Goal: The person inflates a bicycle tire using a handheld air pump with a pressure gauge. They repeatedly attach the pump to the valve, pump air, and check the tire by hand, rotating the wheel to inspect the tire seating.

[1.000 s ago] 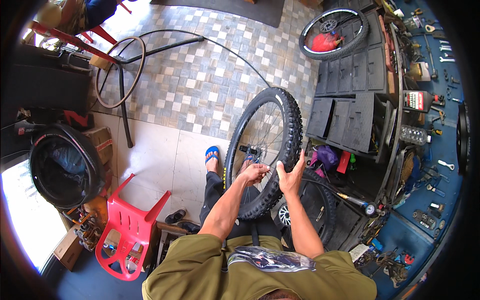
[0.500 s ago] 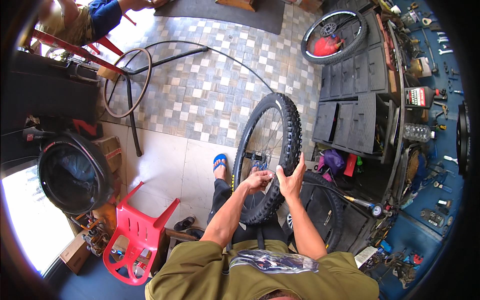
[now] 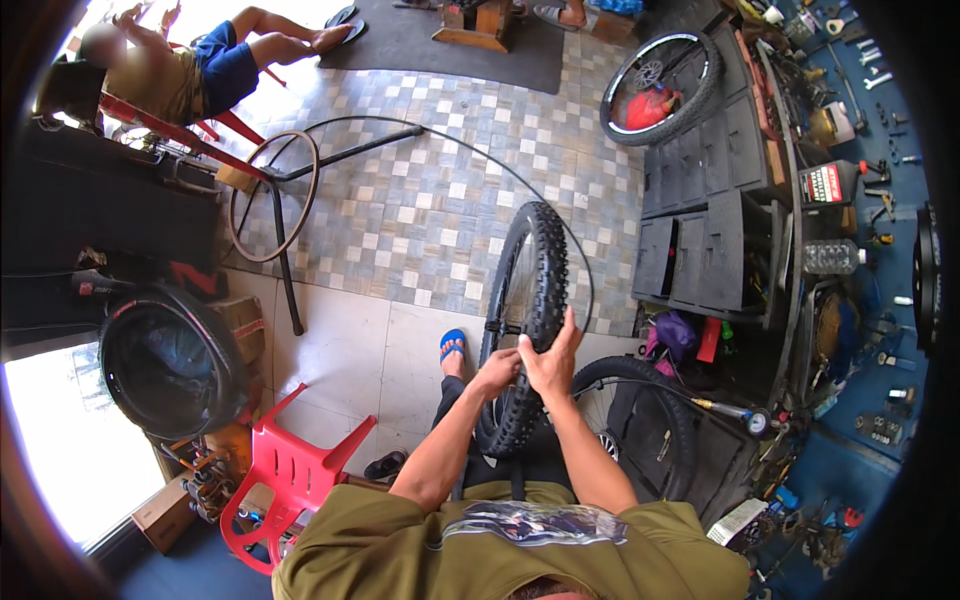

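A bicycle wheel with a knobbly black tyre (image 3: 545, 275) stands upright before me, seen nearly edge-on, its lower end close to my legs. My right hand (image 3: 552, 362) grips the tyre from the right, thumb across the tread and fingers along its far side. On the left, my left hand (image 3: 497, 374) is closed at the rim side of the wheel, close to my right thumb. Its fingertips are partly hidden, and whatever they pinch cannot be made out.
A second wheel (image 3: 685, 440) lies at right beside a pump gauge (image 3: 758, 422). Black drawers (image 3: 690, 250) and a blue tool board (image 3: 880, 330) line the right. A red plastic chair (image 3: 290, 460) and bagged tyres (image 3: 165, 365) stand left. Another person (image 3: 165, 75) sits at far left.
The wheel has turned more edge-on to me and tilted left. My left hand has drawn in closer to the tyre and my right thumb. The view has shifted, showing more of the seated person.
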A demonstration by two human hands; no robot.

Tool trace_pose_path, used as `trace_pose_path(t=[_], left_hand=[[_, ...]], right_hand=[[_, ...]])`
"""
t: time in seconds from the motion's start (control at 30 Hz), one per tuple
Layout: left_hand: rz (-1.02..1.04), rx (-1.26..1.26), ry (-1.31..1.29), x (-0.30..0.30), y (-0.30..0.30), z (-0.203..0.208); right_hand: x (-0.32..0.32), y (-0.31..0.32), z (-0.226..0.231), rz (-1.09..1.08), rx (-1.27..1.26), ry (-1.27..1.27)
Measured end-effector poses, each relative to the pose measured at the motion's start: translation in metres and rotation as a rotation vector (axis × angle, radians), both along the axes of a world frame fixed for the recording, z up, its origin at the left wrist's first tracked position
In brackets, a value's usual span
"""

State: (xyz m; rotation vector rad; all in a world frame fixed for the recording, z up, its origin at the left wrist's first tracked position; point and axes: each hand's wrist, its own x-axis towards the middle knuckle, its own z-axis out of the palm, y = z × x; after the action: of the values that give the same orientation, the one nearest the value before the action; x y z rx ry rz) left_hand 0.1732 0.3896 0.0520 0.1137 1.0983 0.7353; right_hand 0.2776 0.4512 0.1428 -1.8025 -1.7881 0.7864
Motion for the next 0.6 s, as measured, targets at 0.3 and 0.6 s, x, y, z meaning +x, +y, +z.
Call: trace_pose_path(t=[0.3, 0.6], left_hand=[[0.017, 0.01, -0.225, -0.052, -0.012, 0.041], [-0.25, 0.082, -0.115, -0.045, -0.003, 0.021]], right_hand=[[-0.035, 0.009, 0.007, 0.06, -0.056, 0.066], [-0.031, 0.021, 0.005, 0.047, -0.049, 0.13]])
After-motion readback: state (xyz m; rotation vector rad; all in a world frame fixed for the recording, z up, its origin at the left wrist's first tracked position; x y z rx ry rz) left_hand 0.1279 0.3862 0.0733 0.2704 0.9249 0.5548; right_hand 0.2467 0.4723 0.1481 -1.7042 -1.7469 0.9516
